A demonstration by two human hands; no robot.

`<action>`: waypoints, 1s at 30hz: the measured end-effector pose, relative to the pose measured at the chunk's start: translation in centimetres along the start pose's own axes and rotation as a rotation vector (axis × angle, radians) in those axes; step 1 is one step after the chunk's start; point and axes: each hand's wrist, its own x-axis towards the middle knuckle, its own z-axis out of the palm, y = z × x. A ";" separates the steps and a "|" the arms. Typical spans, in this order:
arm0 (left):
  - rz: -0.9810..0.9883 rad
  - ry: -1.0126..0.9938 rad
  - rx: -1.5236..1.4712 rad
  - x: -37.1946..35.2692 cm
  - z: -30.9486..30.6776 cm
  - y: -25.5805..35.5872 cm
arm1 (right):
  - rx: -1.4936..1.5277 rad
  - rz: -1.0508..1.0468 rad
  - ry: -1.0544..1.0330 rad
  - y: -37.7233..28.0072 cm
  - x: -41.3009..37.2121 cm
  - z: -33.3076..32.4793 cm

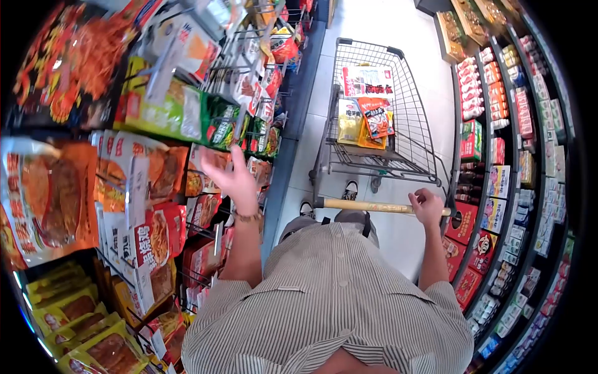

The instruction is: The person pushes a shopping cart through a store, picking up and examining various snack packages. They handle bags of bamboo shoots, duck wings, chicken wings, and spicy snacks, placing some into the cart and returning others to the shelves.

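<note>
My left hand (229, 177) is raised at the left shelf rack with its fingers spread and nothing in them. Right by its fingertips hang green snack packets (222, 121) and orange-and-white food packets (156, 168). My right hand (428, 206) is closed round the right part of the wooden-coloured cart handle (364, 206). In front of me stands a wire shopping cart (418, 118). Inside it lie a white-and-red packet (366, 78), a pale yellow packet (349, 118) and an orange packet (376, 115), partly overlapping one another.
Hooks on the left rack hold many packets, with yellow bags (81, 311) lower down. On the right, shelves carry bottled drinks (470, 87) and red boxes (461, 221). Pale floor tiles (392, 22) run ahead between both sides. My shoes (351, 189) are just behind the cart.
</note>
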 end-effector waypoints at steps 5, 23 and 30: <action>0.107 -0.450 0.254 -10.4 3.4 -3.4 | 0.013 -0.014 -0.020 -0.6 1.8 0.4; -0.130 -0.137 0.540 -11.2 18.0 -7.2 | 0.084 -0.141 -0.372 2.0 15.0 -2.1; -0.119 -0.147 0.541 -8.3 24.4 -8.7 | 0.015 0.056 -0.360 2.7 21.1 -3.7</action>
